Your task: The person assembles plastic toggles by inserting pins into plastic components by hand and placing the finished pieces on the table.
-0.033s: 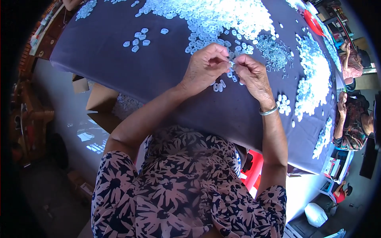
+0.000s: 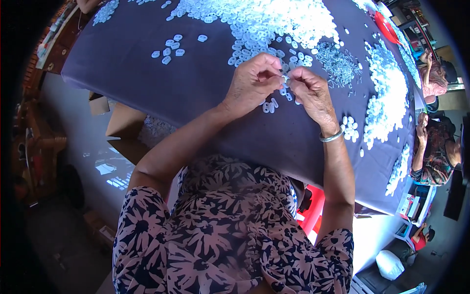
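Observation:
Over the dark cloth on the table, my left hand (image 2: 252, 83) and my right hand (image 2: 313, 97) meet fingertip to fingertip. Both pinch a small white plastic piece (image 2: 285, 80), largely covered by the fingers. Just beneath them lie a few loose white oval pieces with holes (image 2: 269, 106). Beyond my hands spreads a large heap of the same white oval pieces (image 2: 259, 24). Right of the heap is a pile of small metal pins or screws (image 2: 338, 63), too small to tell which. A bangle (image 2: 332, 135) circles my right wrist.
More white pieces (image 2: 387, 93) cover the table's right side, with a red dish (image 2: 387, 28) farther back. A small group (image 2: 168, 50) lies at left. An open cardboard box (image 2: 128, 121) stands below the left edge. Other people (image 2: 435, 149) sit along the right.

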`<action>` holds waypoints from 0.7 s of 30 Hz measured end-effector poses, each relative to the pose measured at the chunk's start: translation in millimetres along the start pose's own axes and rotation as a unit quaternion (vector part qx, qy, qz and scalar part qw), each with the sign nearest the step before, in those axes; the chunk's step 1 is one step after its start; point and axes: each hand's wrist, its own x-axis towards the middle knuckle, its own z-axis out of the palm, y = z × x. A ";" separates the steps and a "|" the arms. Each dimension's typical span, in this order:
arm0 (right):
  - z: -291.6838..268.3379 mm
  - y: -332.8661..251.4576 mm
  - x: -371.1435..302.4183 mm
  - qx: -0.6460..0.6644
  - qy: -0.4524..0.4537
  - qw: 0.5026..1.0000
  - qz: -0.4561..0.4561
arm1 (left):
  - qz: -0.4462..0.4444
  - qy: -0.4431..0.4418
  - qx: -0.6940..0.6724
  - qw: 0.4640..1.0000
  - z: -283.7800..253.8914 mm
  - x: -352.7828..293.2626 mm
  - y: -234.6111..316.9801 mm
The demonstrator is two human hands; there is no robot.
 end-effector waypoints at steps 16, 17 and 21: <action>0.0 -0.7 1.5 0.048 -0.005 0.999 0.004 | 0.007 0.010 0.057 0.998 1.6 -0.7 -7.4; -0.8 1.3 1.6 0.040 -0.009 0.999 -0.018 | 0.006 0.009 0.057 0.998 2.4 -1.4 -7.5; -3.1 0.4 0.9 -0.002 -0.007 1.000 -0.009 | 0.016 0.030 0.128 0.991 5.2 -4.0 -8.8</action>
